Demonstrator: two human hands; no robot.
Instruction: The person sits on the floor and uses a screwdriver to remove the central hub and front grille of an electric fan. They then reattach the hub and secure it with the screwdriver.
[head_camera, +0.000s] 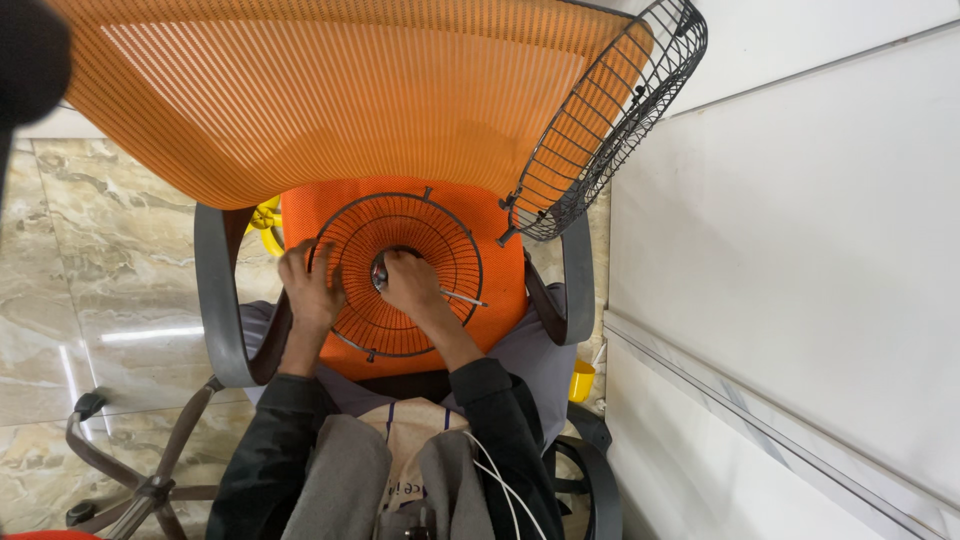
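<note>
A round black wire fan guard lies on the orange mesh seat of an office chair. My left hand grips the guard's left rim. Pressed on the guard's dark centre hub is my right hand, fingers closed around something there; a thin metal shaft, perhaps a screwdriver, sticks out to the right from under it. A second, deeper wire guard leans tilted against the chair's orange backrest at the upper right.
Grey armrests flank the seat. A white wall stands close on the right. Marble floor tiles lie to the left, with the chair's wheeled base below. A yellow object shows behind the left armrest, another yellow one at the right.
</note>
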